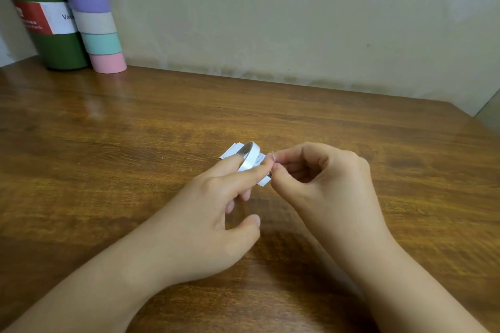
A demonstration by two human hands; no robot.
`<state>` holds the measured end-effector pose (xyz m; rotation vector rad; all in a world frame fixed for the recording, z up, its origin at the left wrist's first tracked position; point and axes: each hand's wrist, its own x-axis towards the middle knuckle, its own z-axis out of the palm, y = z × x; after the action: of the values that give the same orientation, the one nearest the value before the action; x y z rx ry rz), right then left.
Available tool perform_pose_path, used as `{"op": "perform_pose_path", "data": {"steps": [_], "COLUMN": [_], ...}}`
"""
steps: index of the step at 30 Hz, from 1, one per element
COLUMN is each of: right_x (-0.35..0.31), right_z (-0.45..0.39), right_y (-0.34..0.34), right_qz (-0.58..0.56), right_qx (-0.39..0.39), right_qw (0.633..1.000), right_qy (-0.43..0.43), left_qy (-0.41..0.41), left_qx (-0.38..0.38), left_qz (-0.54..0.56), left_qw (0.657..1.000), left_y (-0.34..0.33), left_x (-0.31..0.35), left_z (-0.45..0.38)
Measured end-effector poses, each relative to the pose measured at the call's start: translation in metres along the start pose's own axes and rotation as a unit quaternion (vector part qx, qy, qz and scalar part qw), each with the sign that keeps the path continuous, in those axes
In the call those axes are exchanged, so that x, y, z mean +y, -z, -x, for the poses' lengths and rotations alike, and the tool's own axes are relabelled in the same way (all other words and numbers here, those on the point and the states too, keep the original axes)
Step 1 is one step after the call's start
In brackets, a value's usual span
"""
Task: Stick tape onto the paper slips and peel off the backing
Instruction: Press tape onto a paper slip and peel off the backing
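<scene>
A small white roll of double-sided tape (250, 157) is worn like a ring on a finger of my left hand (216, 205). My left index finger lies stretched across white paper slips (263, 184) on the wooden table (135, 143), pressing them down. Printed text shows on one slip beside the roll. Another slip end (228, 151) sticks out behind the roll. My right hand (322, 178) has its fingers curled, and thumb and index finger pinch a thin white backing strip (273, 157) at the slips' right edge. The hands nearly touch there.
At the back left stand a dark green flask (46, 21) with a red and white label and a leaning stack of pastel tape rolls (92, 13). A pale wall (297, 21) runs along the table's far edge.
</scene>
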<state>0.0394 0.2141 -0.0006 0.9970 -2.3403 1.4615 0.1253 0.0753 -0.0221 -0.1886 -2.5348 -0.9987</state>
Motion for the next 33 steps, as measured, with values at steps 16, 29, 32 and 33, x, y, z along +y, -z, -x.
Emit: {"op": "perform_pose_path", "data": {"steps": [16,29,32,33], "right_x": [0.0017,0.0,-0.0001,-0.0002], "right_z": [-0.002,-0.0009,-0.0013,-0.0014], "right_y": [0.0014,0.0037,0.0041,0.0041], "right_qz": [-0.008,-0.026,-0.04,-0.045], "right_qx": [0.003,-0.009,-0.023,-0.027], "right_qw": [1.0,0.999,0.999,0.999], "right_qy": [0.009,0.022,0.004,0.001], "left_qy": [0.051,0.067,0.07,0.071], "left_qx": [-0.015,-0.025,-0.029,-0.029], "left_qz": [0.121,0.187,0.187,0.187], "left_qw": [0.991,0.98,0.979,0.979], "left_y": [0.0046,0.0073,0.0073,0.0073], "left_x": [0.0026,0.0027,0.0034,0.0034], "left_z": [-0.0017,-0.0029,-0.0024,-0.0021]}}
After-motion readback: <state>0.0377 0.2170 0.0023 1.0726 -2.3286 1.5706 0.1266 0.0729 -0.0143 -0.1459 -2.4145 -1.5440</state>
